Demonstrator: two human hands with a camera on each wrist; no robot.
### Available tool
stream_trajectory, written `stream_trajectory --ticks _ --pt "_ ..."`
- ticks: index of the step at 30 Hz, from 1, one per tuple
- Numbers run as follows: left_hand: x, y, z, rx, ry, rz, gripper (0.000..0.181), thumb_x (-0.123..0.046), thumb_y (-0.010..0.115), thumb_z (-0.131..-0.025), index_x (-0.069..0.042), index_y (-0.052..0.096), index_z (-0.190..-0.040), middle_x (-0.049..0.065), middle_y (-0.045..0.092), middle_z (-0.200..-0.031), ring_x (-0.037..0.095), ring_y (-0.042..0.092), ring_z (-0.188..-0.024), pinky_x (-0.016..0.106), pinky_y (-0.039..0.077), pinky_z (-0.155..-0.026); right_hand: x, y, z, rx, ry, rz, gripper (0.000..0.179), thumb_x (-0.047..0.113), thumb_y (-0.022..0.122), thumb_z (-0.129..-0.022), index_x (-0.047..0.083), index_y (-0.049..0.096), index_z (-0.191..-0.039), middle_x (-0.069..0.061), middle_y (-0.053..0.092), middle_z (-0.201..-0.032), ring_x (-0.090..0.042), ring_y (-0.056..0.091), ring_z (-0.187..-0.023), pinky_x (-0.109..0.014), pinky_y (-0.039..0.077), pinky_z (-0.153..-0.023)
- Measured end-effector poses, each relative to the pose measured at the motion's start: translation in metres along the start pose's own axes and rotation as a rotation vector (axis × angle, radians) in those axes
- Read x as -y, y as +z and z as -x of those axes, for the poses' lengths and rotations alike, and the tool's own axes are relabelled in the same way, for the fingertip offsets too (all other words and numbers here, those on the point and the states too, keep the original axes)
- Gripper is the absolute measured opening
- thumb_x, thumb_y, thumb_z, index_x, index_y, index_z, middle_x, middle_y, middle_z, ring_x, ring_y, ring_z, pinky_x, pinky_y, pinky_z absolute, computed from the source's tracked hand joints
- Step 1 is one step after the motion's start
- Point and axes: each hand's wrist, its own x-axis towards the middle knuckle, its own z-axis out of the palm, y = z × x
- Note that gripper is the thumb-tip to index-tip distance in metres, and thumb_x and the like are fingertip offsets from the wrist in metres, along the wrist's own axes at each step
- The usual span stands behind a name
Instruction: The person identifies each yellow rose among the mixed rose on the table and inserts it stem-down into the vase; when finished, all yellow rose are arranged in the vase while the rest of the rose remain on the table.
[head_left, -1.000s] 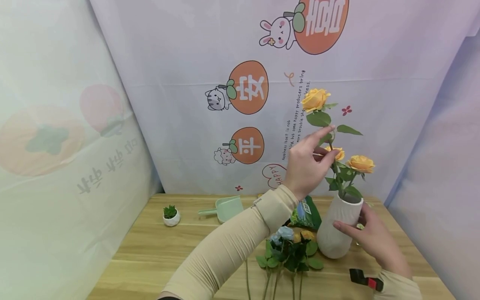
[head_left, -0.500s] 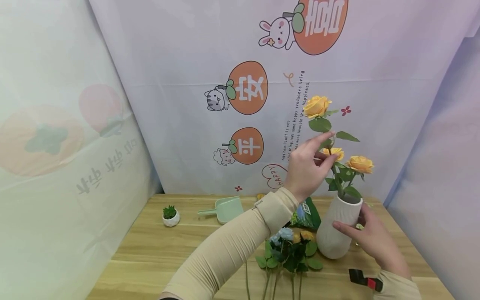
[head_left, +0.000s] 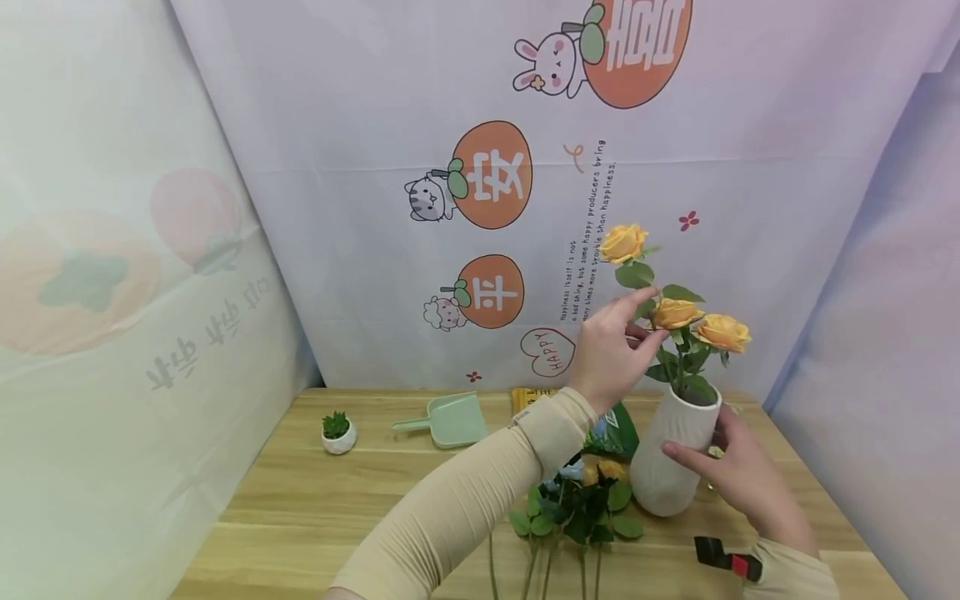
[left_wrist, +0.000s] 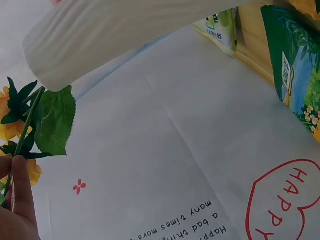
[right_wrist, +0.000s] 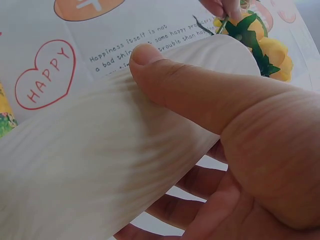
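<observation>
Above the white vase (head_left: 672,454), my left hand (head_left: 618,346) pinches the stem of a yellow rose (head_left: 623,243), the tallest of the three. Two more yellow roses, one in the middle (head_left: 678,313) and one on the right (head_left: 723,332), stand in the vase with their leaves over its mouth. The left wrist view shows fingertips (left_wrist: 21,172) on the green stem just past the vase rim. My right hand (head_left: 750,475) grips the vase from the right. In the right wrist view its thumb (right_wrist: 170,80) lies across the ribbed side, with the other fingers curled round beneath.
Blue and yellow roses (head_left: 581,500) lie on the wooden table (head_left: 300,525), left of the vase. Behind them is a green bag (head_left: 618,433). A pale green dustpan (head_left: 456,419) and a small potted succulent (head_left: 338,433) stand further left. A printed cloth (head_left: 360,275) hangs at the back.
My left hand has lowered with the tall rose, whose bloom now sits nearer the other two. The right hand keeps its hold on the vase, which barely shifts.
</observation>
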Motion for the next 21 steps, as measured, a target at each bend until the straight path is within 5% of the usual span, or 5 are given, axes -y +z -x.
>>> stream_trajectory --ticks 12,21 --pt "0.004 0.01 0.02 0.042 -0.12 0.067 0.053 -0.011 0.086 -0.095 -0.011 0.066 -0.143 0.006 0.076 -0.122 -0.011 0.067 -0.078 0.005 0.053 -0.07 0.0 0.002 0.001 -0.007 -0.017 0.001 0.093 0.041 0.08 -0.1 -0.004 0.027 -0.163 -0.035 0.051 -0.149 -0.053 0.057 -0.13 -0.057 0.061 -0.088" --pt "0.006 0.013 0.028 0.057 -0.113 0.072 0.052 -0.01 0.087 -0.094 -0.008 0.065 -0.141 0.007 0.077 -0.119 -0.01 0.068 -0.079 0.005 0.053 -0.071 -0.002 0.001 0.0 -0.005 -0.016 0.009 0.093 0.041 0.079 -0.1 -0.003 0.028 -0.163 -0.035 0.051 -0.149 -0.055 0.056 -0.13 -0.056 0.06 -0.087"
